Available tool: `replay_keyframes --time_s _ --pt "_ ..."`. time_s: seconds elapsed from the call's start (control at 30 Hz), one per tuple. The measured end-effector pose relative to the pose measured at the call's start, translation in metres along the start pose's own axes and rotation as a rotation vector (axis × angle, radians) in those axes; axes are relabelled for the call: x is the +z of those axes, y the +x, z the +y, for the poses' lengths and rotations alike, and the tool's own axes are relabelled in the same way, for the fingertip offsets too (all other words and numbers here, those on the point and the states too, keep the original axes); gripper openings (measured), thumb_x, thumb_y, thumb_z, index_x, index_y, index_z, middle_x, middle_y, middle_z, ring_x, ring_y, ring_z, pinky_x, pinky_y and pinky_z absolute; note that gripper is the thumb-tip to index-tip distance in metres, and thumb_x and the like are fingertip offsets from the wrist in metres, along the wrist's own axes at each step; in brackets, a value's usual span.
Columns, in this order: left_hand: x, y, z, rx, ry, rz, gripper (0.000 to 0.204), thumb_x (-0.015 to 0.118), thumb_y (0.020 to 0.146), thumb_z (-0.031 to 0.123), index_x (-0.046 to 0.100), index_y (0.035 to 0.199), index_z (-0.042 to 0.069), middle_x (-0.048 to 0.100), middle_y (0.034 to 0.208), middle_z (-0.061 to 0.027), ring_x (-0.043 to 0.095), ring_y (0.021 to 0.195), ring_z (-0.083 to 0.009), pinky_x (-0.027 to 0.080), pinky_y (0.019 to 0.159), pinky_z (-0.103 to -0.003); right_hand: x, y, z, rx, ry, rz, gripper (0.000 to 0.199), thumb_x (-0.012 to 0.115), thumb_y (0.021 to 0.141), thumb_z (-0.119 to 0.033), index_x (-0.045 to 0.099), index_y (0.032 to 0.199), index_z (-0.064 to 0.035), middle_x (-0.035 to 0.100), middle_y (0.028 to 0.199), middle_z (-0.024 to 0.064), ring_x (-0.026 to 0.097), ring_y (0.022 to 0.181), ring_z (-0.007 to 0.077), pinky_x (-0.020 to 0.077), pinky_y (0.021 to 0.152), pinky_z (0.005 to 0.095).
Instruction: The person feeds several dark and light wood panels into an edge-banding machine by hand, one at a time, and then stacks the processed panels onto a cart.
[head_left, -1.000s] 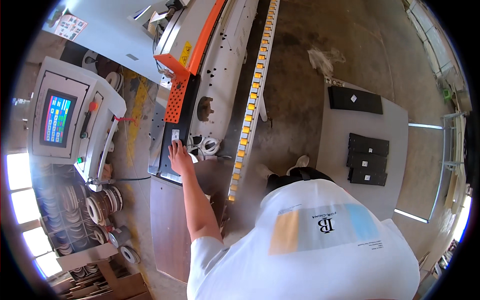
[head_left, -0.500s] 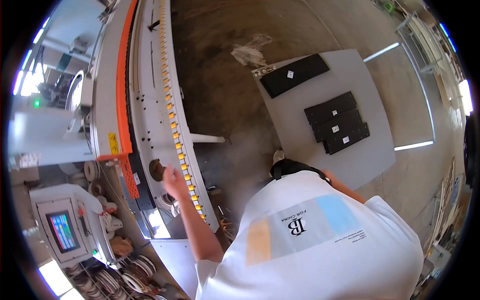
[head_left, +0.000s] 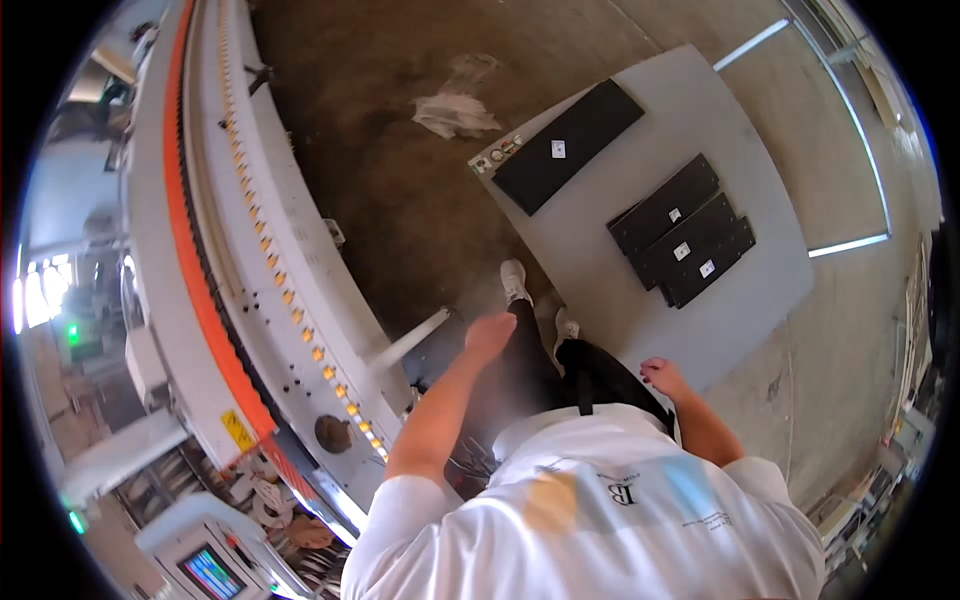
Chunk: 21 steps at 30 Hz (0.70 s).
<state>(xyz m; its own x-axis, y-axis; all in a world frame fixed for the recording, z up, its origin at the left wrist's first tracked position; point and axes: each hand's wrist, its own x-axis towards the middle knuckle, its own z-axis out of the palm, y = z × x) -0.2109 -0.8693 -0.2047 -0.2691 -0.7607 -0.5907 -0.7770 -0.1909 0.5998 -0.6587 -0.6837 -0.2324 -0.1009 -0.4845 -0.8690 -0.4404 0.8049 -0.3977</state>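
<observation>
My left hand (head_left: 490, 338) is in the air between the long white machine (head_left: 330, 290) and the grey tabletop (head_left: 560, 235), close to a pale bar that sticks out from the machine's side. Its back faces up and the fingers are tucked out of sight, so their pose is unclear. Beside my hip hangs my right hand (head_left: 663, 376), loosely curled with its fingertips a little apart and no object visible in it. It is over the tabletop's near edge. On that tabletop lie a long black panel (head_left: 570, 147) and several smaller overlapping black panels (head_left: 680, 232), with white labels.
Yellow rollers (head_left: 297, 316) line the machine's edge, beside an orange strip (head_left: 195, 250) and a round hole (head_left: 332, 433). A control screen (head_left: 211, 572) stands at lower left. Crumpled clear plastic (head_left: 455, 114) lies on the floor. A metal frame (head_left: 850, 246) is behind the table.
My left hand has left the spot beside the machine's round hole and swung right, in front of my body. My right hand has come out from behind my shirt. The view has turned.
</observation>
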Motion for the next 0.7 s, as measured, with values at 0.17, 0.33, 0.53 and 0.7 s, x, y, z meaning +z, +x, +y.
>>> replay_keyframes --time_s 0.17,0.33,0.53,0.7 --pt "-0.012 0.169 -0.026 0.019 0.127 -0.021 0.025 0.054 0.096 0.033 0.069 0.099 0.012 0.071 0.103 -0.0144 0.068 0.1 -0.0371 0.054 0.083 -0.052 0.022 -0.006 -0.052 0.041 0.192 0.102 0.028 0.062 0.096 -0.021 0.07 0.116 -0.0042 0.075 0.098 0.005 0.071 0.081 0.015 0.055 0.07 0.0303" --pt "-0.041 0.354 -0.044 -0.078 0.139 0.245 0.046 0.062 0.095 0.041 0.059 0.132 0.015 0.068 0.123 -0.0155 0.064 0.114 -0.0381 0.052 0.096 -0.05 0.064 -0.029 -0.074 0.145 0.158 0.069 0.028 0.064 0.096 -0.025 0.073 0.115 -0.0053 0.076 0.096 0.008 0.07 0.088 0.0191 0.0553 0.083 0.0337" --pt "-0.056 0.467 -0.04 -0.075 0.27 0.242 0.083 0.08 0.079 0.053 0.049 0.144 0.011 0.052 0.146 -0.0115 0.048 0.135 -0.0363 0.045 0.108 -0.047 0.063 -0.057 -0.096 0.341 0.215 0.126 0.03 0.065 0.098 -0.02 0.069 0.119 0.0004 0.074 0.102 0.0085 0.069 0.091 0.0163 0.0549 0.087 0.0316" --pt "-0.008 0.416 -0.059 -0.132 0.197 0.212 0.081 0.084 0.074 0.053 0.054 0.136 0.01 0.054 0.138 -0.0147 0.051 0.128 -0.0367 0.046 0.101 -0.051 0.059 -0.054 -0.104 0.422 0.349 0.162 0.031 0.063 0.099 -0.018 0.067 0.124 -0.0006 0.074 0.102 0.0087 0.069 0.092 0.016 0.0555 0.084 0.0317"
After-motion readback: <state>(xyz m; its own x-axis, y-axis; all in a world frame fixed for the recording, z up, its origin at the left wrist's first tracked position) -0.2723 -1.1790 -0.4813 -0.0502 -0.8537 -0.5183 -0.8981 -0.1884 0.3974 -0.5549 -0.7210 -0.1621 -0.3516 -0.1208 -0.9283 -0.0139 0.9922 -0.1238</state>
